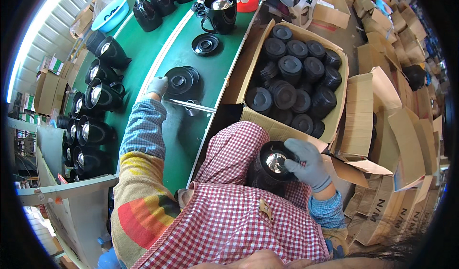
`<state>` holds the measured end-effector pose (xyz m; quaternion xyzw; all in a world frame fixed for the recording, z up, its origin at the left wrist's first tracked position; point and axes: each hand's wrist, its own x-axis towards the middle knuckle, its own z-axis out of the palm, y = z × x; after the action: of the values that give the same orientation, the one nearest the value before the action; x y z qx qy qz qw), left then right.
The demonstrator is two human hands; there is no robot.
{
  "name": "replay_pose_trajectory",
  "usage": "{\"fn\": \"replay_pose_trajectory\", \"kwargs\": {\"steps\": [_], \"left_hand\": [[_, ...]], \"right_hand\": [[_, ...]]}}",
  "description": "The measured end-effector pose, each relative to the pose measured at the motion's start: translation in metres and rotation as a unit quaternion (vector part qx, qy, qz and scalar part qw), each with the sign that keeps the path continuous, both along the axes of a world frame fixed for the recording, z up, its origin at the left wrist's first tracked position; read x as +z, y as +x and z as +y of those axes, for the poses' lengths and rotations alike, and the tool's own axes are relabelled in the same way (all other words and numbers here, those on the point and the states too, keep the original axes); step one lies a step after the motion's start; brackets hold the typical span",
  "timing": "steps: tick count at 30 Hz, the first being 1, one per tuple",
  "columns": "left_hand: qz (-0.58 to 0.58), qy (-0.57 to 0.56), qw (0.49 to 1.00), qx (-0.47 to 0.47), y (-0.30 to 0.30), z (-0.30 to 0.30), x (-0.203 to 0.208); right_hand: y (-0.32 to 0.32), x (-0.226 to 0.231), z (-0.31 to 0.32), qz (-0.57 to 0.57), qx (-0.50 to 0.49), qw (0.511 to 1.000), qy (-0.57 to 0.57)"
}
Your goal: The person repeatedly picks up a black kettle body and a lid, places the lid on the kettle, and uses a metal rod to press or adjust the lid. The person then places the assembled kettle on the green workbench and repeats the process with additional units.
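My left hand (158,86), in a grey glove, reaches over the green table to the edge of a black round lid (180,80). Its fingers look closed on the rim, with a second disc partly under that lid. My right hand (308,164), also gloved, is wrapped round the rim and side of a black jug (264,176) with a shiny metal inside. The jug stands upright at my lap, against my red checked apron (239,207). Farther up the table lie another black lid (205,44) and a black jug with a handle (223,16).
Several black jugs (98,97) line the table's left side, and others (147,16) stand at the far end. A cardboard box (248,80) of black round lids (290,66) is at my right. Beyond it are flattened and opened cartons (382,125). A metal strip (191,105) crosses the table.
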<state>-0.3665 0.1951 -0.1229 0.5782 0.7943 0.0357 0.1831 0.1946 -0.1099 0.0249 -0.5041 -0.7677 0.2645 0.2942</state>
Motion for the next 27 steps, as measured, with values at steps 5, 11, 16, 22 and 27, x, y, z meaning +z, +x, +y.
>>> {"fn": "replay_pose_trajectory", "kwargs": {"steps": [5,11,16,22,27], "left_hand": [[-0.091,0.162,0.983,-0.001,0.056,-0.016,0.073],[-0.509,0.114,0.839,0.152,0.111,0.018,0.067],[0.039,0.046,0.995,0.076,0.041,0.022,0.002],[-0.135,0.07,0.978,0.144,-0.027,0.008,0.005],[-0.551,0.288,0.782,-0.043,0.088,-0.052,0.125]], "right_hand": [[0.006,-0.002,0.016,0.064,-0.075,0.995,0.026],[-0.009,-0.012,0.025,0.102,-0.033,0.994,0.025],[0.024,-0.024,0.003,0.138,-0.13,0.981,-0.048],[0.022,-0.023,-0.006,0.172,-0.135,0.974,-0.053],[0.025,-0.021,0.018,0.2,-0.16,0.967,0.001]]}}
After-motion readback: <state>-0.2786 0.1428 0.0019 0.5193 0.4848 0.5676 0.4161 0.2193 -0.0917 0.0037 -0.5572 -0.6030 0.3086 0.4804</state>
